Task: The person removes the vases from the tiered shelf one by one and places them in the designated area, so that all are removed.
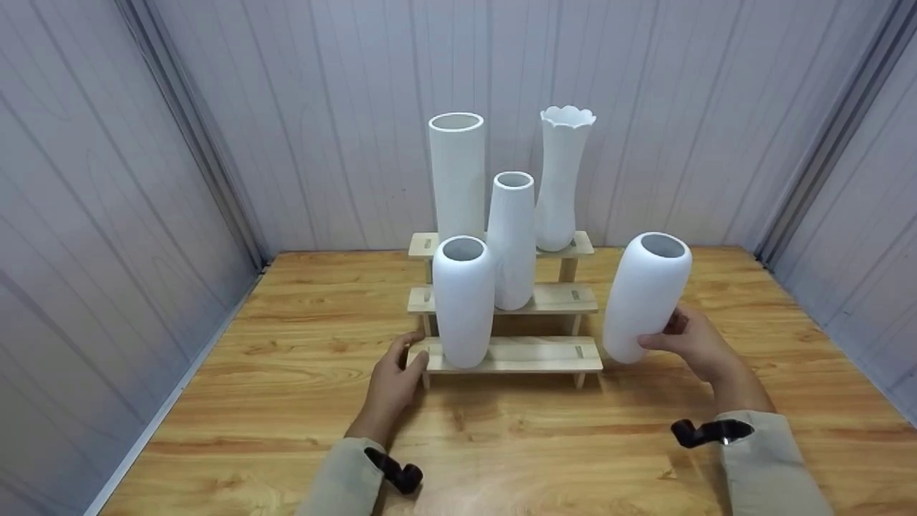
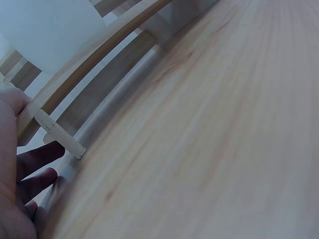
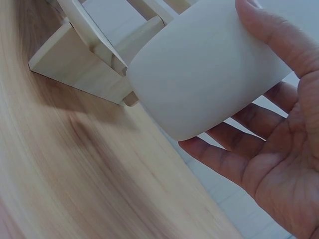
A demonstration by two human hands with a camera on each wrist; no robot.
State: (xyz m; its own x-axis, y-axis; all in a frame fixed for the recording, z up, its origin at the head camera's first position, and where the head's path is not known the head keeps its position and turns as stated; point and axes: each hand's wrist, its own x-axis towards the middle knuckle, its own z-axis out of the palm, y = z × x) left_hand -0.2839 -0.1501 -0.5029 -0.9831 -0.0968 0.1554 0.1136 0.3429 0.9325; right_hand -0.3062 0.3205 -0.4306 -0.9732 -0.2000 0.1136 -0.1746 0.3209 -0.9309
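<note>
the head view shows the right hand (image 1: 706, 347) holding a white vase (image 1: 645, 301), thumb in front, mouth tilted to the right; its base is just beside the right end of the wooden stand (image 1: 541, 356), touching or not i cannot tell. the right wrist view adds four fingers spread along its underside. the left hand (image 1: 394, 373) grips the left end of the lowest tier, and only the left wrist view shows its fingers tucked below, by a leg. a similar vase (image 1: 466, 308) stands near that end, the tier's front edge running on to its right. above stand a tapered vase (image 1: 514, 251) on the middle tier, a straight cylinder (image 1: 458, 179) and a scalloped-rim vase (image 1: 562, 179) on the top. the wooden table (image 1: 286, 387) stretches well past both ends of the stand, towards panelled walls (image 1: 358, 107)
</note>
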